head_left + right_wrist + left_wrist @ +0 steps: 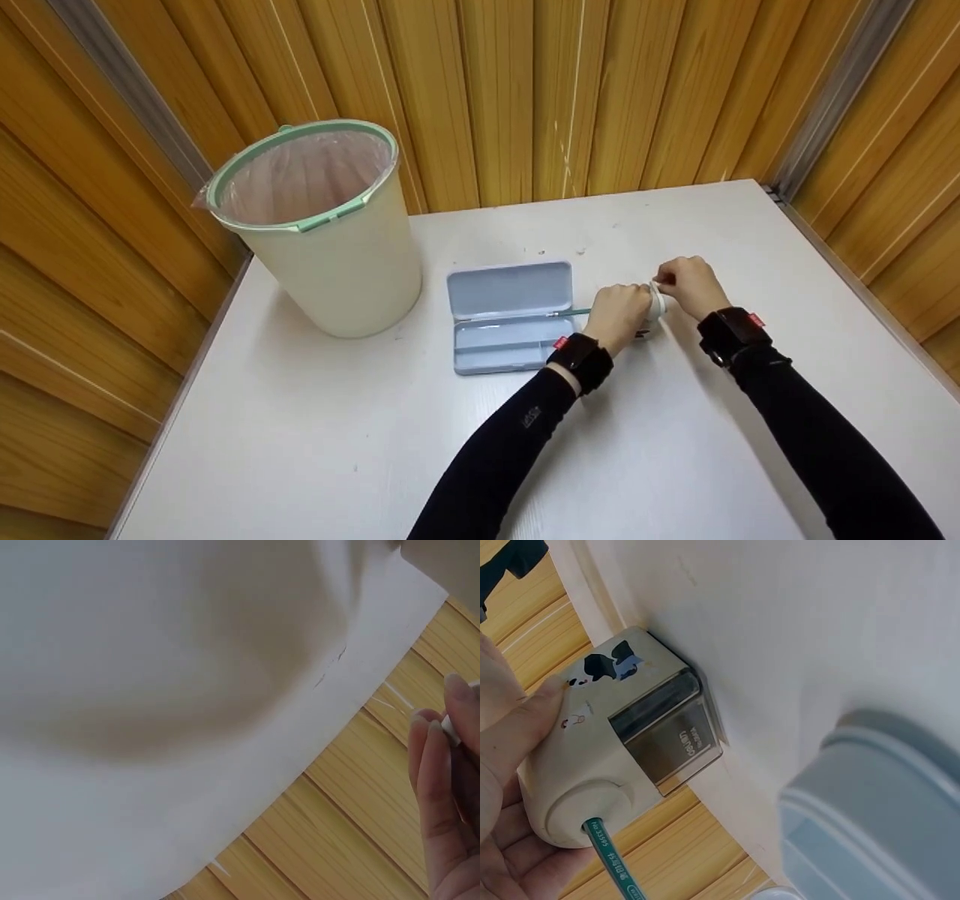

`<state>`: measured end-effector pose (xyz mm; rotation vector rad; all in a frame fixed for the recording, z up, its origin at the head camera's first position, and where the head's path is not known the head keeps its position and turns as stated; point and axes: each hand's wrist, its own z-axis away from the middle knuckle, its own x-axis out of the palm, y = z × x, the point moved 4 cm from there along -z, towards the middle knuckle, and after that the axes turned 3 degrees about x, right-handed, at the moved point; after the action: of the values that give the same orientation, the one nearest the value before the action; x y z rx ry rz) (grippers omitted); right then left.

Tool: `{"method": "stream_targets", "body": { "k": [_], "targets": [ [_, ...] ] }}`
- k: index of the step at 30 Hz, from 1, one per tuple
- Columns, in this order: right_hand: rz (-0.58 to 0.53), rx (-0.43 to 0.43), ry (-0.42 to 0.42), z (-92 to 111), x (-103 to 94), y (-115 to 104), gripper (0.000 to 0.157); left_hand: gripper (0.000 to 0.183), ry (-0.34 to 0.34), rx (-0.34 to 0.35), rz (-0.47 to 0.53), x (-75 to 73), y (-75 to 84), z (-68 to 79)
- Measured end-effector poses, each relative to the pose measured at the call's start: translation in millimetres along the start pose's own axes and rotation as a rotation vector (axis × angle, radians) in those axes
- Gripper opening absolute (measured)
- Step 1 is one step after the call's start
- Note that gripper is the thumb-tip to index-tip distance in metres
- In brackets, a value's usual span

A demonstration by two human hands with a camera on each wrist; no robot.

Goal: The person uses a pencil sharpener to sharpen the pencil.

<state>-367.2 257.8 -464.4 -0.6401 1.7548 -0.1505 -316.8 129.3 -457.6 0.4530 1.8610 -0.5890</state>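
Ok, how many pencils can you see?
1: the green pencil, one end in the sharpener held by the left hand. The left wristband covers the pencil case's corner, possibly hiding more.

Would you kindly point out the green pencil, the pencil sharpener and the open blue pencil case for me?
Green pencil (613, 862), left wrist view: on its lettered shaft.
Pencil sharpener (592, 742), left wrist view: on its pale body.
Blue pencil case (510, 291), head view: on the inside of its open lid.
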Motion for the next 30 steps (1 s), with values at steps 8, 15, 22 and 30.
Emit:
{"method": "stream_targets", "body": {
  "k": [8,15,22,30],
  "targets": [
    [-0.010,0.009,-0.097,3.8,12.1,6.7,0.007,0.013,0.030,-0.001,-0.025,-0.8,0.2,1.9],
    [-0.023,0.023,-0.133,5.3,11.6,6.5,0.012,0.012,0.022,0.004,-0.034,-2.8,1.7,2.1],
    [-0.043,0.034,-0.152,4.7,11.5,6.5,0.014,0.016,0.016,-0.009,-0.024,-1.9,1.4,1.1],
    [-0.039,0.029,-0.160,4.7,12.3,5.2,0.016,0.014,0.029,-0.017,-0.045,-2.3,1.7,2.2]
  ]
}}
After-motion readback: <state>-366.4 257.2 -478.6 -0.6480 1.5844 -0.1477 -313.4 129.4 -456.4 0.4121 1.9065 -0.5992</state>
